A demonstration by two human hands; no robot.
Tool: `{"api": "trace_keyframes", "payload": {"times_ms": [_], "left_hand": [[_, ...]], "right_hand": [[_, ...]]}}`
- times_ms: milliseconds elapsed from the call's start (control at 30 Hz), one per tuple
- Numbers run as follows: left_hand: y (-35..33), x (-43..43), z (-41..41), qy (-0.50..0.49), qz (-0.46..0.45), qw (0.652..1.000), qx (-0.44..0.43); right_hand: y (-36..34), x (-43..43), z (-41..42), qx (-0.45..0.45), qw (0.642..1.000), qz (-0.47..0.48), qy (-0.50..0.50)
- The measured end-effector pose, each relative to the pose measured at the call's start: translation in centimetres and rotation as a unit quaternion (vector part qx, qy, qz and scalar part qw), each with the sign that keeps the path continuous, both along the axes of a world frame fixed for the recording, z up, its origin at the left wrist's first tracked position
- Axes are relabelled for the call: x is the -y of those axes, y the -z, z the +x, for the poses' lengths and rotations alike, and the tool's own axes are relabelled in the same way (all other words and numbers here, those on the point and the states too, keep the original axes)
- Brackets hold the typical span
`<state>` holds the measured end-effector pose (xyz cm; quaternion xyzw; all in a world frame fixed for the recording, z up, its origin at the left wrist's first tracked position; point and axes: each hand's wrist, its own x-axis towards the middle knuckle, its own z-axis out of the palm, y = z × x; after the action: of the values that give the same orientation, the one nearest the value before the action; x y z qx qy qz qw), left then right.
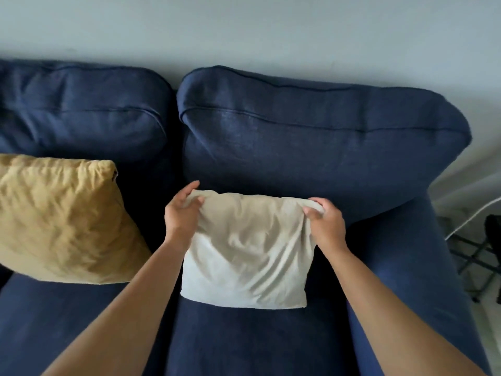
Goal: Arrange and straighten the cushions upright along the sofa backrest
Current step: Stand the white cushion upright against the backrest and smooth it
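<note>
Head view: left hand (182,216) and right hand (326,222) pinch the grey cushion's (245,253) top corners before the backrest (320,147); limp stuffing could slump forward.

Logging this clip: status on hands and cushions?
Left hand and right hand grip beige cushion top corners. Mustard cushion upright at backrest. Nothing obstructing.

Beige cushion (244,253) upright on seat, wrinkled, top corners pinched, against backrest (311,147). Mustard cushion (62,221) at its 9 o'clock, leaning back.
</note>
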<state>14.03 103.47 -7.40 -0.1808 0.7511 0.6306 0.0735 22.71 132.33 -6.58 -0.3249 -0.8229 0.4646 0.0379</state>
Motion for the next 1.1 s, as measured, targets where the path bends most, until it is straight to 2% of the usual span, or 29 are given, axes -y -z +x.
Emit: {"api": "trace_keyframes", "payload": {"times_ms": [100,200,400,567,667,700,767,800,867,967,1033,1100], "left_hand": [[-1.8,-1.0,1.1,-0.014,0.027,0.999,-0.029],[-2.8,-2.9,1.4,0.008,0.011,0.998,-0.055],[-2.9,-5.8,1.7,-0.014,-0.024,0.999,-0.038],[-3.7,-6.9,1.3,-0.003,-0.042,0.997,-0.063],[-3.2,-6.8,1.2,-0.033,-0.067,0.996,-0.044],[-3.1,-6.8,1.1,-0.04,-0.081,0.995,-0.043],[-3.0,-6.9,1.4,-0.038,-0.15,0.985,-0.08],[-3.0,-7.2,1.9,-0.029,-0.21,0.969,-0.128],[-2.8,-8.4,3.3,0.007,-0.321,0.912,-0.257],[-0.9,-11.2,6.1,0.149,-0.361,0.829,-0.401],[1.5,-12.2,7.4,0.251,-0.376,0.777,-0.438],[4.3,-11.7,6.7,0.313,-0.423,0.736,-0.425]], "right_hand": [[-1.5,-2.8,0.8,-0.062,0.998,0.012,0.029],[-2.3,-5.3,1.0,-0.084,0.995,0.008,0.057],[-1.3,-6.8,1.6,-0.023,0.999,0.035,0.034],[-1.3,-8.2,2.0,-0.028,0.996,0.052,0.069],[-1.3,-7.4,2.0,-0.032,0.997,0.056,0.045],[-1.4,-6.9,1.8,-0.041,0.996,0.068,0.039],[-1.8,-5.8,1.5,-0.069,0.981,0.174,0.041],[-2.0,-5.2,1.4,-0.086,0.965,0.246,0.038],[-2.0,-3.4,1.3,-0.154,0.929,0.338,-0.004],[-0.1,-0.1,1.1,-0.217,0.894,0.364,-0.146],[2.2,1.6,1.0,-0.193,0.876,0.376,-0.232],[5.0,1.6,0.6,-0.152,0.842,0.431,-0.285]]}}
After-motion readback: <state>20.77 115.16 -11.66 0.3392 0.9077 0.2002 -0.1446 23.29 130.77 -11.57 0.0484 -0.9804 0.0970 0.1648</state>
